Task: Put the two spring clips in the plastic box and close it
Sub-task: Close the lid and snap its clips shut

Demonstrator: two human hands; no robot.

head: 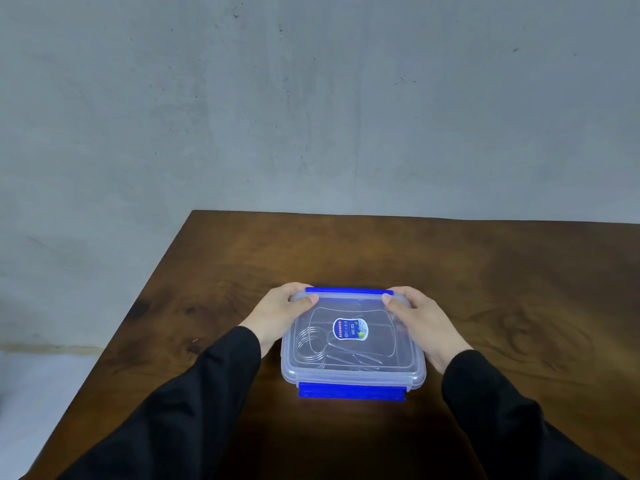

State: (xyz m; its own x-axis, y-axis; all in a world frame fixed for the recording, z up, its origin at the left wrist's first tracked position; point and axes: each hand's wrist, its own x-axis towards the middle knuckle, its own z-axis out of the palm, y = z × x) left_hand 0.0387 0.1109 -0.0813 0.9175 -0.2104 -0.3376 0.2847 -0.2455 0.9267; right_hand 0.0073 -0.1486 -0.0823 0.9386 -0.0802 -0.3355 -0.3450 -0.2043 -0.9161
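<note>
Two hands, my left hand point(277, 315) and right hand point(420, 322), are gripping one lidded plastic box point(353, 368); one coiled spring clip point(311, 344) is showing inside

Markings: one printed sticker, text not legible.

An oval label point(350, 329) with a blue border sits at the centre of the clear lid point(398, 362) of the plastic box point(353, 378). It carries rows of small print on a white field and a small green mark at its lower right; the characters are too small and blurred to read. No other lettering, number or sign shows on any surface in view.
</note>
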